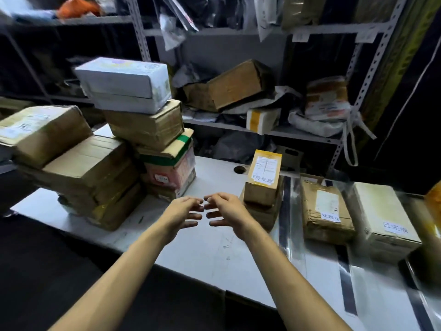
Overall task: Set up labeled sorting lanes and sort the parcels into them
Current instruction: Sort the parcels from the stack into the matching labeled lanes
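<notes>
My left hand (185, 212) and my right hand (226, 210) hover over the white table (202, 247), fingertips nearly touching, fingers apart, holding nothing. To the left stands a pile of brown cardboard parcels (95, 173) topped by a white box (124, 83). To the right, black tape strips (285, 211) divide lanes. A small brown box with a handwritten label (262, 180) sits on another box in the first lane. A wrapped brown parcel with a label (325, 211) lies in the second lane. A pale box with a label (384, 218) rests in the third.
Grey metal shelving (269, 132) behind the table holds loose boxes, bags and mailers. A round cable hole (239, 169) is in the tabletop. A red-and-green carton (171, 168) leans against the pile. The table's near edge drops to dark floor at the left.
</notes>
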{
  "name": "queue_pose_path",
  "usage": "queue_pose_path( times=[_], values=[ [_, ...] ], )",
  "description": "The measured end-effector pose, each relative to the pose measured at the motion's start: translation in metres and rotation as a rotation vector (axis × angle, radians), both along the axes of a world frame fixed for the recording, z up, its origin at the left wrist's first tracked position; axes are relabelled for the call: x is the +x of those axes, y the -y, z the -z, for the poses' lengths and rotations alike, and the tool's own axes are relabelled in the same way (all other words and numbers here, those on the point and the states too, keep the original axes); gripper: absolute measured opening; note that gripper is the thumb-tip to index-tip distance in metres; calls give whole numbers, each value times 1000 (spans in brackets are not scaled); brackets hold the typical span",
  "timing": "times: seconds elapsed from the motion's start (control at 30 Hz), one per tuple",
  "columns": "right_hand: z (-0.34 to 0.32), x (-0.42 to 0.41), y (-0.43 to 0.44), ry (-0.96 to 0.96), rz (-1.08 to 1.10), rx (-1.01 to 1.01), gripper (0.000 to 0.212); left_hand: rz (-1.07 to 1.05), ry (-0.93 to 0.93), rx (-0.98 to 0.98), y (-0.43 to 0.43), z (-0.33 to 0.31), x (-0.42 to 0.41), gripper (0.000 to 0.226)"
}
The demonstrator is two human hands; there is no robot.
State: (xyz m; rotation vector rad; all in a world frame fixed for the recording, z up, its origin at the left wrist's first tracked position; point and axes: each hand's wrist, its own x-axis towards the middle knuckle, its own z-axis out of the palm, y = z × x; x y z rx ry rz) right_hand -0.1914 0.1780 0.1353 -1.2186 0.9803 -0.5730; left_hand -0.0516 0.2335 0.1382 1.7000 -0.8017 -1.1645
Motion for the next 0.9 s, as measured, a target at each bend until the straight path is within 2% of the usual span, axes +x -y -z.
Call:
queue_pose_path(
  times=[0.3,0.6,0.9],
  values=[
    [-23,70,-6,17,-92,8,28,-276,-66,-166,-17,-34,86,21],
    [-51,145,23,7,-7,-70,27,-283,-148,-252,1,-55,181,23],
    [-82,203,59,106,109,-101,19,-323,-108,-322,31,-75,265,24]
  ],
)
